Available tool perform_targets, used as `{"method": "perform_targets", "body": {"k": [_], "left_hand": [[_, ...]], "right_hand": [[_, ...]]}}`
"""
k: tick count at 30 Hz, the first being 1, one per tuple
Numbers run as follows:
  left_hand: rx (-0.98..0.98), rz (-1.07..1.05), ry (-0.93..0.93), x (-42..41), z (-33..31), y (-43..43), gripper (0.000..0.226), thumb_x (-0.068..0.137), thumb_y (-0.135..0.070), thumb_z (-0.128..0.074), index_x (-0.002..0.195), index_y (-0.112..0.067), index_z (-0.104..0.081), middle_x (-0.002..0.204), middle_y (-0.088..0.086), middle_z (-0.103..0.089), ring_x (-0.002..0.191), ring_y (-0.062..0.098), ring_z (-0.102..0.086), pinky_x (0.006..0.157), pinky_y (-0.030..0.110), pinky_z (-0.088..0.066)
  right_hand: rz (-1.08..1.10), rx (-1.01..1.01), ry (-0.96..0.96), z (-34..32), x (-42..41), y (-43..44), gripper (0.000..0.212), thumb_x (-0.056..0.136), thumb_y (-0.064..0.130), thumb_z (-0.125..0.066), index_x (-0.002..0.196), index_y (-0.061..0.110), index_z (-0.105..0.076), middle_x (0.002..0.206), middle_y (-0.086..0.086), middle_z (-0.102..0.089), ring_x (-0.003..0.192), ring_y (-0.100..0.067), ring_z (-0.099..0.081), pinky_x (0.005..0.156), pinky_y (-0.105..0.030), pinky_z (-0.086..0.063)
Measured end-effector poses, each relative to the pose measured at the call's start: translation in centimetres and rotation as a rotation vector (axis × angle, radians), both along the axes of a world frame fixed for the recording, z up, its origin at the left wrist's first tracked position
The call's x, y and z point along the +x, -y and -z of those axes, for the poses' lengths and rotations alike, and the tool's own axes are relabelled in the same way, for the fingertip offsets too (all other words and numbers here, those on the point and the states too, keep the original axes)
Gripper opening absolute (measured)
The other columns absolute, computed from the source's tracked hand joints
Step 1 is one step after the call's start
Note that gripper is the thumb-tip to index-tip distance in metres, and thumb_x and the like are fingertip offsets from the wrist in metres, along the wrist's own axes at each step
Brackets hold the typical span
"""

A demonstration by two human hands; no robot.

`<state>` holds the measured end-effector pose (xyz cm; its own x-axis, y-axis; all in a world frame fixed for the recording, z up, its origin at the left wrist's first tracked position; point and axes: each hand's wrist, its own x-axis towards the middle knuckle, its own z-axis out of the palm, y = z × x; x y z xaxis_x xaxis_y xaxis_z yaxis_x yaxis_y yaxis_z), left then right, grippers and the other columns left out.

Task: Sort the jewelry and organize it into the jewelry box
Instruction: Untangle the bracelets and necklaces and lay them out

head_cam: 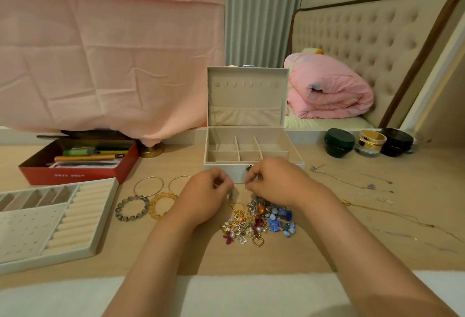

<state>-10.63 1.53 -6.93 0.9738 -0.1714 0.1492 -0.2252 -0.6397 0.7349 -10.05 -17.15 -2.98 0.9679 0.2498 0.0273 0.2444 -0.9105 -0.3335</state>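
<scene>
On the desk (176, 253), jewelry pile (256, 221) before open jewelry box (251, 136).
Left hand (205, 194), right hand (275, 180) curl above; clamped or not, I cannot tell.

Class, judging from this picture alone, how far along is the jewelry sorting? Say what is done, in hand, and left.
Done: bracelets grouped left of the pile, necklaces laid out to its right. In hand: left hand and right hand, fingers curled, seem to pick at something tiny above the pile. Left: the jewelry box compartments show nothing inside, and the tray lies outside it.
</scene>
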Motion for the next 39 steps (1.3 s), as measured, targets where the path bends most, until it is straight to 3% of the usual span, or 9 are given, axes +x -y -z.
{"method": "perform_targets", "body": {"k": [2, 5, 11, 19, 24, 27, 30, 34, 39], "left_hand": [[-0.168, -0.007, -0.034, 0.0, -0.3, -0.2, 0.014, 0.096, -0.022, -0.06, 0.085, -0.02, -0.068, 0.072, -0.009, -0.068, 0.064, 0.002, -0.059, 0.064, 0.022, -0.045], [-0.375, 0.008, -0.103, -0.3, -0.9, -0.2, 0.014, 0.098, -0.015, -0.059, 0.091, -0.007, -0.069, 0.071, -0.004, -0.068, 0.06, 0.001, -0.059, 0.058, 0.014, -0.048], [-0.697, 0.022, -0.178, -0.2, -1.9, -0.4, 0.011, 0.098, -0.009, -0.058, 0.092, -0.005, -0.066, 0.075, 0.003, -0.07, 0.065, 0.01, -0.065, 0.064, 0.025, -0.057], [-0.769, 0.085, -0.243, -0.4, -2.3, -1.3, 0.015, 0.102, -0.011, -0.051, 0.092, -0.008, -0.063, 0.083, 0.0, -0.067, 0.069, 0.01, -0.06, 0.071, 0.027, -0.054], [-0.885, 0.19, -0.412, -0.6, -2.3, -2.1, 0.012, 0.102, -0.008, -0.048, 0.103, 0.0, -0.057, 0.089, 0.012, -0.068, 0.084, 0.02, -0.069, 0.084, 0.036, -0.058], [-0.92, 0.185, -0.474, -0.7, -2.4, -2.5, 0.012, 0.102, -0.007, -0.047, 0.1, -0.001, -0.056, 0.096, 0.016, -0.068, 0.08, 0.023, -0.069, 0.071, 0.03, -0.059], [-0.834, 0.205, -0.55, -0.8, -2.3, -2.8, 0.011, 0.101, -0.012, -0.05, 0.102, -0.004, -0.058, 0.091, 0.013, -0.07, 0.069, 0.019, -0.065, 0.056, 0.023, -0.051], [-0.552, 0.25, -0.555, -1.0, -2.3, -3.1, 0.024, 0.097, -0.018, -0.061, 0.118, -0.005, -0.063, 0.092, 0.005, -0.072, 0.068, 0.014, -0.061, 0.062, 0.024, -0.044], [-0.072, 0.173, -0.436, -1.3, -3.2, -3.6, 0.011, 0.092, -0.024, -0.07, 0.1, -0.028, -0.076, 0.071, -0.011, -0.069, 0.063, 0.012, -0.055, 0.058, 0.021, -0.045]], "right_hand": [[-0.048, 0.182, -0.074, 0.1, -0.2, -0.5, 0.021, 0.093, 0.034, -0.068, 0.114, 0.036, -0.072, 0.078, 0.014, -0.062, 0.073, -0.002, -0.059, 0.076, -0.029, -0.051], [-0.12, 0.314, -0.133, 0.7, -0.3, -1.2, 0.013, 0.091, 0.035, -0.071, 0.103, 0.033, -0.076, 0.081, 0.006, -0.069, 0.071, -0.004, -0.06, 0.074, -0.031, -0.052], [-0.035, 0.663, -0.22, 0.3, -0.4, -1.4, 0.01, 0.091, 0.026, -0.074, 0.092, 0.017, -0.078, 0.069, 0.009, -0.07, 0.064, -0.004, -0.063, 0.061, -0.022, -0.051], [-0.025, 0.95, -0.418, -0.4, -0.8, -0.9, 0.014, 0.092, 0.024, -0.071, 0.097, 0.011, -0.074, 0.089, -0.008, -0.077, 0.08, -0.024, -0.072, 0.088, -0.048, -0.057], [-0.054, 0.873, -0.553, -0.6, -1.0, -0.7, 0.018, 0.092, 0.017, -0.071, 0.107, 0.007, -0.074, 0.075, -0.004, -0.065, 0.061, -0.013, -0.061, 0.058, -0.025, -0.054], [-0.05, 0.881, -0.537, -0.9, -1.1, -0.6, 0.017, 0.091, 0.004, -0.07, 0.108, 0.005, -0.073, 0.067, -0.004, -0.065, 0.054, -0.008, -0.058, 0.049, -0.019, -0.048], [-0.06, 0.909, -0.517, -1.2, -1.1, -0.7, 0.021, 0.089, -0.001, -0.07, 0.109, 0.003, -0.073, 0.073, -0.009, -0.068, 0.059, -0.011, -0.062, 0.051, -0.02, -0.049], [-0.073, 0.916, -0.464, -1.3, -1.1, -0.8, 0.024, 0.089, -0.004, -0.07, 0.11, 0.006, -0.073, 0.092, -0.02, -0.075, 0.083, -0.03, -0.07, 0.068, -0.031, -0.061], [-0.091, 0.855, -0.257, -2.2, -1.5, -1.2, 0.021, 0.086, -0.003, -0.073, 0.105, 0.006, -0.073, 0.081, -0.012, -0.074, 0.074, -0.02, -0.073, 0.06, -0.03, -0.061]]}}
